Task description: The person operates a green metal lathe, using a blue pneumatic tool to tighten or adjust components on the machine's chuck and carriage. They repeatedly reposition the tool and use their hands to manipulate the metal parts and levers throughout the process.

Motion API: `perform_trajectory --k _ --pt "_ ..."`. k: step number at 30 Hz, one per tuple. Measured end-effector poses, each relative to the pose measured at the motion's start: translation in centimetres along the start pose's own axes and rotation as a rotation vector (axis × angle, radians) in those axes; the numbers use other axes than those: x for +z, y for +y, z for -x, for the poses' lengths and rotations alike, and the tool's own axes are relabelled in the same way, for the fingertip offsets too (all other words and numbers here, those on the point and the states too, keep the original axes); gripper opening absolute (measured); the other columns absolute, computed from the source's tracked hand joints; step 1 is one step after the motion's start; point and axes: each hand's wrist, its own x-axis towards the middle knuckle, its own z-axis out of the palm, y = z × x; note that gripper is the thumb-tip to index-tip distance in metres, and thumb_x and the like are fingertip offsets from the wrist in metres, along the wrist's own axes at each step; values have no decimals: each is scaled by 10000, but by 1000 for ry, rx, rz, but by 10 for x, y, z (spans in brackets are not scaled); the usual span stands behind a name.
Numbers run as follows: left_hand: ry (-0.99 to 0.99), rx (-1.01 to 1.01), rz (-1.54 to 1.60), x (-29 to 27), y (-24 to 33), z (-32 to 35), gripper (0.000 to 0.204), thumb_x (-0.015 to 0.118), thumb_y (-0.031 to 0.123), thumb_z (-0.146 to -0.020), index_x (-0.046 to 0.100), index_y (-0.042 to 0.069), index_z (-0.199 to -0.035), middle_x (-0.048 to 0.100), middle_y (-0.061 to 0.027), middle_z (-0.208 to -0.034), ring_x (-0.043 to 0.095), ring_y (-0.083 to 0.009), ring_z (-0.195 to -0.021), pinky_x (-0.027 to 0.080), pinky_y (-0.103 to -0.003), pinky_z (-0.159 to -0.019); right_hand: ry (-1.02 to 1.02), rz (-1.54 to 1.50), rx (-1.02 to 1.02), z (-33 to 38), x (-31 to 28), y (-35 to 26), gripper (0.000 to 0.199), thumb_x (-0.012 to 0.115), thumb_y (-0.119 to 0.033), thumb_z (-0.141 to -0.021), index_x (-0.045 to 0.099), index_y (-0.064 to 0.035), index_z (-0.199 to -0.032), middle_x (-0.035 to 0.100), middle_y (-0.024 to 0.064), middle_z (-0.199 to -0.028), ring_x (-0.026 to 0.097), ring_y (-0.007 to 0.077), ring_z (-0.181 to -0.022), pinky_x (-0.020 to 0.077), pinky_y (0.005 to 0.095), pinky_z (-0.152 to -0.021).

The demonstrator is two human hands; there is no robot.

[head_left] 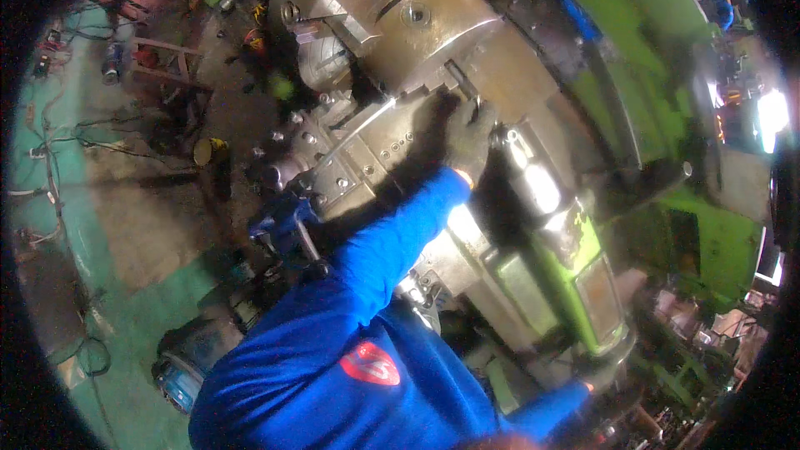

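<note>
My left hand (468, 137), in a dark grey glove, reaches over the lathe between the big steel chuck (408, 21) and the bright round quill of the tailstock (533, 171). Its fingers are drawn together and point toward the chuck; what they hold, if anything, I cannot make out. Beside the fingertips lies a dark narrow bar or slot (458, 77). Low on the right, my right hand (611, 371) is at the metal handwheel (627, 346) on the end of the green tailstock body (583, 262). That hand is dim and blurred, and looks closed on the rim.
Left of my left forearm stands a tool post (292, 154) with several bolts, with a blue clamp-like part (283, 221) below it. A steel lever (667, 179) sticks out at the right. Cables lie on the green floor (125, 308); a blue machine (179, 379) stands lower left.
</note>
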Motion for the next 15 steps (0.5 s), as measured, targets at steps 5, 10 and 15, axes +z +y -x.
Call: perform_trajectory --k 5,10,15 --pt "-21 -8 -71 -2 -4 -2 242 643 252 -957 668 12 -974 605 -57 -872 542 -142 -802 469 -310 -721 15 -15 16 7 -1 2 660 520 -560 -941 470 -170 -1471 490 114 -1482 493 347 -1323 488 497 -995" --pt "-32 47 10 -5 -26 -7 274 652 263 -973 650 -5 -1028 623 -72 -932 538 -150 -855 470 -328 -772 -15 -25 1 7 0 3 670 522 -569 -939 468 -166 -1472 491 115 -1481 495 345 -1322 488 494 -1000" --pt "-30 -22 20 -5 -23 -7 292 648 275 -981 649 -9 -1048 627 -80 -941 532 -161 -863 468 -345 -785 -30 -41 -6 10 3 5 680 524 -577 -937 467 -161 -1472 493 115 -1479 497 343 -1321 488 491 -1005"
